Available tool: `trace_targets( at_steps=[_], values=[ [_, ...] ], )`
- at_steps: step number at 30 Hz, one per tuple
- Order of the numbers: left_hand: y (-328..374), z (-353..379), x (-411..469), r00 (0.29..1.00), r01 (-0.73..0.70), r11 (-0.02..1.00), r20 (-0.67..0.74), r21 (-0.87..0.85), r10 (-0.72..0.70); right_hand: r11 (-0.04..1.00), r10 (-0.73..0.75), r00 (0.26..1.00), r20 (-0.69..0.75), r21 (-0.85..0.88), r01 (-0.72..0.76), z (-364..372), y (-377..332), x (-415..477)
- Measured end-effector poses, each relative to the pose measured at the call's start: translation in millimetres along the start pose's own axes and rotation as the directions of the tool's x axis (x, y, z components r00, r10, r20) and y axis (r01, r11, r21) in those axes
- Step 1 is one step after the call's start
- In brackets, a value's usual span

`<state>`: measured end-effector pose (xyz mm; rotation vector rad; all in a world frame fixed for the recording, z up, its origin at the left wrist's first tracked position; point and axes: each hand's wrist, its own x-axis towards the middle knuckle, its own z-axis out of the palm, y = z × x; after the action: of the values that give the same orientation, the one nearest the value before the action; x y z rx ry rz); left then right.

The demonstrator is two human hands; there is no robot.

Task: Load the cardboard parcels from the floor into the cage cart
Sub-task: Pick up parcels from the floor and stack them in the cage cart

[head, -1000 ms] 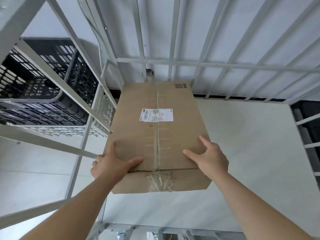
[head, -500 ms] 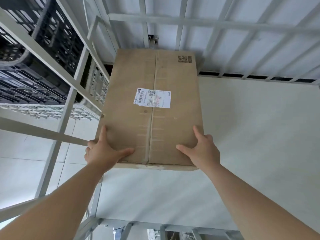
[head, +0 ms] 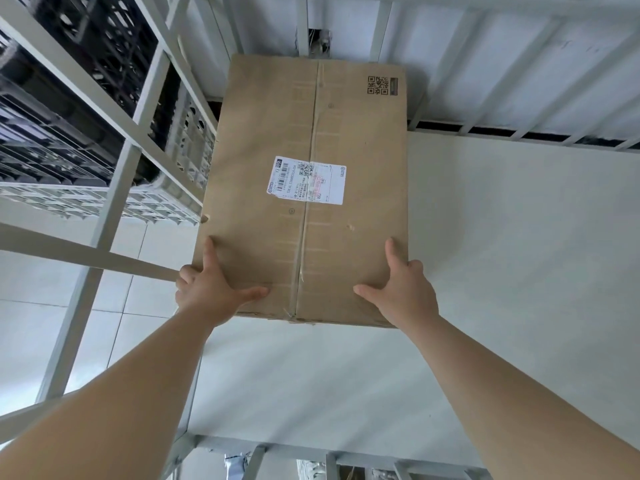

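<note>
Some bits you can't make out here. The print on the white shipping label (head: 306, 184) is too small to read, and so is the QR print (head: 381, 85) up at the far right corner. The underside of the cardboard parcel (head: 311, 133) is hidden, and its near end face is just a sliver. At 6 o'clock the front rail (head: 346, 452) is cut off by the frame edge, and the stuff below it is a blur.

Both arms reach straight out from 6 o'clock toward 12, one on each near corner of the parcel. The left hand (head: 211, 289) has its thumb laid flat across the top pointing to 3 o'clock and its index finger stretched toward 12 along the left edge. The rest of its fingers curl down over the side, mostly out of sight. The right hand (head: 401, 292) mirrors it, with thumb toward 9, index toward 12 and the other fingers wrapped over the right edge. So both hands are spread wide and gripping the box.

The parcel lies flat, long way 6 to 12, in the far left corner of the cage cart (head: 502, 271). Its left edge sits just beside the side bars (head: 117, 188). The far end is right up by the back bars (head: 302, 26), though I can't tell if it's touching them. From the parcel toward 3 o'clock there's lots of bare white cart floor, and more in front toward 6.

Outside the bars at 9 to 10 o'clock are black crates (head: 86, 39) and a white lattice crate (head: 188, 143), with tiled floor (head: 31, 299) below them.
</note>
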<state>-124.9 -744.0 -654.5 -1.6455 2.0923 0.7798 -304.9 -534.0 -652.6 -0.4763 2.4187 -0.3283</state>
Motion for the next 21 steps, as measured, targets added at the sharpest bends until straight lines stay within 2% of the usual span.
trace_targets(
  at_steps=[2, 6, 9, 13, 17, 21],
  values=[
    [5.8, -2.8, -2.8, 0.998, -0.041, 0.993, -0.049, 0.114, 0.046, 1.000, -0.018, 1.000, -0.015, -0.024, 0.018, -1.3, -3.2, -1.1],
    [31.4, -17.9, -17.2, 0.956, -0.205, 0.935, -0.147, 0.290, 0.255, 0.989, -0.132, 0.985, -0.115, -0.081, 0.123, -14.6, -12.2, -5.6],
    [60.7, -37.8, -35.6, 0.904, -0.321, 0.889, -0.173, 0.325, 0.390, 0.971, -0.220, 0.966, -0.132, -0.119, 0.205, -38.9, -19.0, -13.0],
    [107.9, -73.7, -76.4, 0.816, -0.448, 0.818, -0.208, 0.360, 0.539, 0.946, -0.319, 0.921, -0.226, -0.132, 0.295, -90.1, -26.0, -27.9],
    [150.3, -116.4, -128.0, 0.738, -0.539, 0.754, -0.221, 0.375, 0.637, 0.923, -0.378, 0.876, -0.299, -0.197, 0.330, -165.0, -33.9, -56.0],
    [189.5, -161.6, -189.9, 0.623, -0.630, 0.678, -0.274, 0.380, 0.733, 0.912, -0.396, 0.847, -0.354, -0.257, 0.319, -249.2, -35.4, -101.6]
  ],
)
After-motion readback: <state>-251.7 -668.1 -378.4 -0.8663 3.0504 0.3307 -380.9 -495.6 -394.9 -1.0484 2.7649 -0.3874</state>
